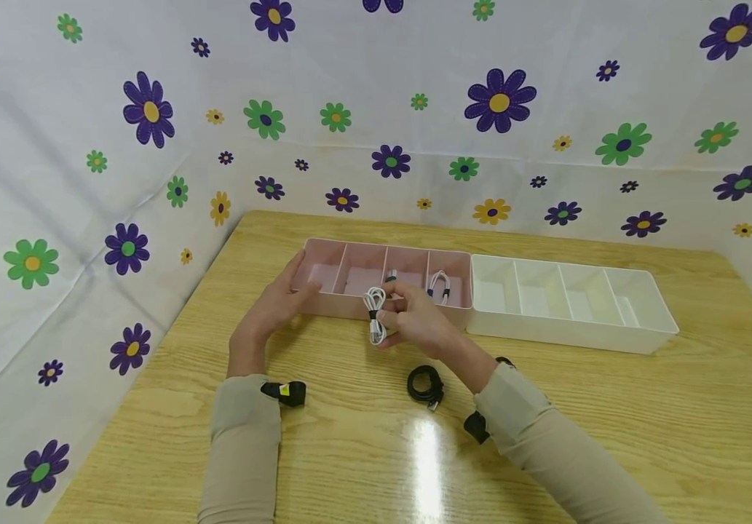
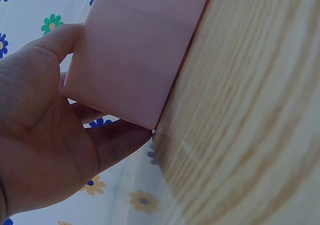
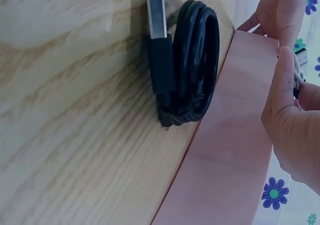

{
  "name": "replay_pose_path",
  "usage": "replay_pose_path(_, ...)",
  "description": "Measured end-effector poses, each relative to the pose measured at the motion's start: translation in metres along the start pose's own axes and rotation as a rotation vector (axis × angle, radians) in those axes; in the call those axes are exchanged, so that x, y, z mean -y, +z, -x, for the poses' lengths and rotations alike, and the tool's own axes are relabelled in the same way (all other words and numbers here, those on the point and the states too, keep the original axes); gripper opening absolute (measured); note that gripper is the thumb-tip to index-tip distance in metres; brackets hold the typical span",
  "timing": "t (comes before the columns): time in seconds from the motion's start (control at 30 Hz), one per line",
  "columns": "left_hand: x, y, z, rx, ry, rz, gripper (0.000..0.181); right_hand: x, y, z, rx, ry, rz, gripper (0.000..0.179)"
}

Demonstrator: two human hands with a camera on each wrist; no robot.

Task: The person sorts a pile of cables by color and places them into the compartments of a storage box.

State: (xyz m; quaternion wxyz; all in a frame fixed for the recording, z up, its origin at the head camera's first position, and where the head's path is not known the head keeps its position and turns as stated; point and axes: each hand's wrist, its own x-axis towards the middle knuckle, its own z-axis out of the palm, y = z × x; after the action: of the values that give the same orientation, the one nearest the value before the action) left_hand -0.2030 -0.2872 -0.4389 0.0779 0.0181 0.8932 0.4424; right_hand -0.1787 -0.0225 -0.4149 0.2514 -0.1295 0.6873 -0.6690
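Note:
In the head view, my right hand [image 1: 418,320] pinches a coiled white USB cable [image 1: 373,315], bound with a black tie, just over the front edge of a pink divided box [image 1: 343,305]. My left hand [image 1: 274,302] grips the left end of that box, the thumb on its front side and the fingers around the end. Another coiled white cable [image 1: 446,279] lies in the box's rightmost compartment. A small item [image 1: 392,274], partly hidden by my right hand, shows one compartment to its left. On the table in front lies a coiled black USB cable [image 3: 197,60].
A white divided box [image 1: 559,332] stands end to end with the pink one on its right. Both sit on a wooden table [image 1: 349,451]. Flower-printed white cloth [image 1: 441,44] hangs behind and at the sides. Dark wrist cameras [image 1: 293,394] are strapped on both sleeves.

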Motion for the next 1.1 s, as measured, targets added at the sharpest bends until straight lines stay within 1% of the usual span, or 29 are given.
replay_pose_path(0.2,0.000,0.000,-0.001,-0.001,0.005,-0.002,0.073,0.001,-0.001,-0.001,0.003,0.015,-0.019,0.038)
replay_pose_path(0.47,-0.002,0.000,-0.001,0.005,0.004,0.014,0.072,0.004,0.001,-0.001,0.011,0.039,-0.062,0.043)
replay_pose_path(0.67,-0.003,-0.001,0.000,0.011,-0.002,0.034,0.074,0.008,0.004,0.000,0.025,0.025,-0.088,0.046)
replay_pose_path(0.83,-0.002,-0.001,0.001,0.005,0.003,0.033,0.075,0.014,0.009,0.000,0.026,0.034,-0.138,0.042)
replay_pose_path(1.03,-0.004,-0.001,0.001,0.000,0.010,0.033,0.074,0.018,0.012,-0.001,0.034,0.038,-0.242,0.037)
replay_pose_path(1.1,-0.004,-0.001,0.002,-0.002,0.006,0.032,0.074,0.019,0.012,-0.002,0.026,0.042,-0.268,0.037)
